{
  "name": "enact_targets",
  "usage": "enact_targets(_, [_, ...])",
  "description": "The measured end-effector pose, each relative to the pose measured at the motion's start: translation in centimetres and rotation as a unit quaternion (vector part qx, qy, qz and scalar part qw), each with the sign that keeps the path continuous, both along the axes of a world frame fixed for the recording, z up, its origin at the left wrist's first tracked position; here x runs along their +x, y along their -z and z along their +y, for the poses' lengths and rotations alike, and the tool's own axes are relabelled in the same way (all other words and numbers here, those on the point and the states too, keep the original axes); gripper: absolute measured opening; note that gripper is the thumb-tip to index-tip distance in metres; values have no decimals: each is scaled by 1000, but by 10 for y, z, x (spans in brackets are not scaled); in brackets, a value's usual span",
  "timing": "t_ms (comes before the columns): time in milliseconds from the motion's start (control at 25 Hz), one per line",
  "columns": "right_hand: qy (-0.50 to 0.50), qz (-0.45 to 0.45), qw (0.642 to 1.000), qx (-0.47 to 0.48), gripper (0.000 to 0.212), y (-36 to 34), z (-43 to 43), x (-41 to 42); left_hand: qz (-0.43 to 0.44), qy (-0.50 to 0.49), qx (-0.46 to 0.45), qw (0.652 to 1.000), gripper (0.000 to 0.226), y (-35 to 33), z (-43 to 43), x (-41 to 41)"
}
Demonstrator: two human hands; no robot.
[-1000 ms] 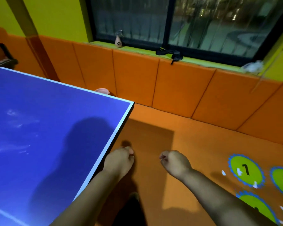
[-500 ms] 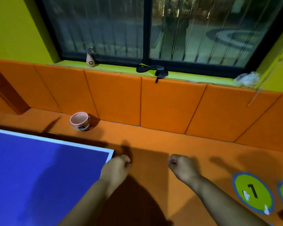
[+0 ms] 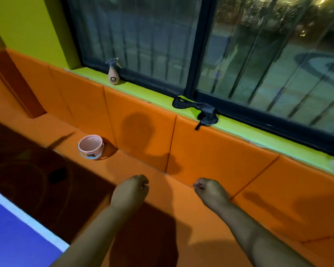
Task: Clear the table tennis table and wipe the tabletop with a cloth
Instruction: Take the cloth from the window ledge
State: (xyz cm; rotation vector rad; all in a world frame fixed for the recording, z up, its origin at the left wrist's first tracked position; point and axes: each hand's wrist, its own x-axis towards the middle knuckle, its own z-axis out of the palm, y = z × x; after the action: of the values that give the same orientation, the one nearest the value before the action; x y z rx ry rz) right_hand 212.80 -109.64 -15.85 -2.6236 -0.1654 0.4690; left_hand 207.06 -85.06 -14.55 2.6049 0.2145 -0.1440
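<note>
Left hand point(image 3: 130, 191) and right hand point(image 3: 210, 191), curled fists (both empty).

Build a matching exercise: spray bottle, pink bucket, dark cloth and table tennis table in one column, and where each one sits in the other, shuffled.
Things
1. spray bottle
2. pink bucket
3. dark cloth
4. table tennis table

Places
A. on the orange floor, near the padded wall
B. lower left corner of the view
C. upright on the green windowsill, towards its left end
D. lying on the windowsill below the window's centre post, partly hanging over the edge

Pairs: 1-C, 2-A, 3-D, 4-B
</note>
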Motion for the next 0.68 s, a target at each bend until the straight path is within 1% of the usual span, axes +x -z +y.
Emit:
enact_targets(160, [-33, 40, 999, -5, 21, 15, 0, 89, 15, -49, 14, 999, 25, 10, -2, 75])
enact_targets(280, [-38, 43, 998, -1, 20, 22, 4, 160, 9, -52, 16, 998, 26, 18, 3, 146])
enact_targets(480, [-7, 35, 999, -5, 19, 15, 2, 274, -17, -17, 11, 1000, 27, 23, 5, 277])
enact_targets(600, [32, 6, 999, 25, 21, 10, -4, 336, -24, 4, 11, 1000, 28, 22, 5, 347])
enact_targets(680, [63, -25, 998, 18, 21, 8, -8, 368, -28, 1, 7, 1000, 27, 21, 4, 381])
